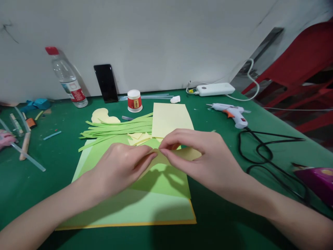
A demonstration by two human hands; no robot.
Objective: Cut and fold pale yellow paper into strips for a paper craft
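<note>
Both hands pinch one pale yellow paper piece [191, 153] above the sheets, with their fingertips almost meeting. My left hand [125, 159] grips it between thumb and forefinger, and my right hand [192, 149] does the same from the other side. Part of the paper is hidden behind the fingers. Below lie green sheets [166, 187] over a light green sheet [125, 208] with an orange edge beneath. Just beyond the hands are a pale yellow rectangular sheet [171, 118], small cut yellow pieces [137, 138] and a bundle of green paper strips [117, 129].
A rounded yellow cutout [104, 117] lies behind the strips. Along the wall stand a water bottle [70, 83], a black phone [106, 83] and a red-and-white paper cup [134, 101]. To the right are a glue gun [231, 113] with a black cord and a white power strip [215, 89].
</note>
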